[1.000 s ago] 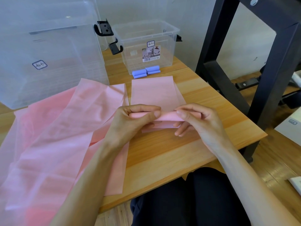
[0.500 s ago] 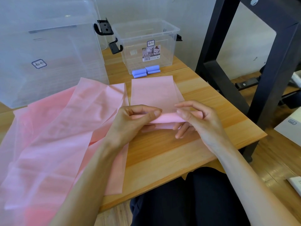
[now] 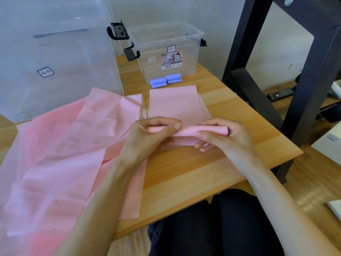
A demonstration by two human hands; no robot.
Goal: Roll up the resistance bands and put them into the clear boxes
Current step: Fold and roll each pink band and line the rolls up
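A pink resistance band (image 3: 175, 104) lies flat on the wooden table (image 3: 188, 174), its near end wound into a tight roll (image 3: 188, 131). My left hand (image 3: 147, 139) pinches the roll's left end and my right hand (image 3: 227, 139) grips its right end. Several loose pink bands (image 3: 60, 154) are spread over the table's left side. Rolled blue bands (image 3: 166, 80) sit inside the small clear box (image 3: 166, 50) at the back. A large clear box (image 3: 55, 58) stands at the back left.
A black metal frame (image 3: 302, 74) rises right of the table. The table's right edge lies close to my right hand. White items (image 3: 330, 145) rest on the floor at far right. My dark-clothed lap (image 3: 212, 228) is below the front edge.
The roll has advanced a little up the flat band and grown thicker. Both hands shifted slightly away from me with it.
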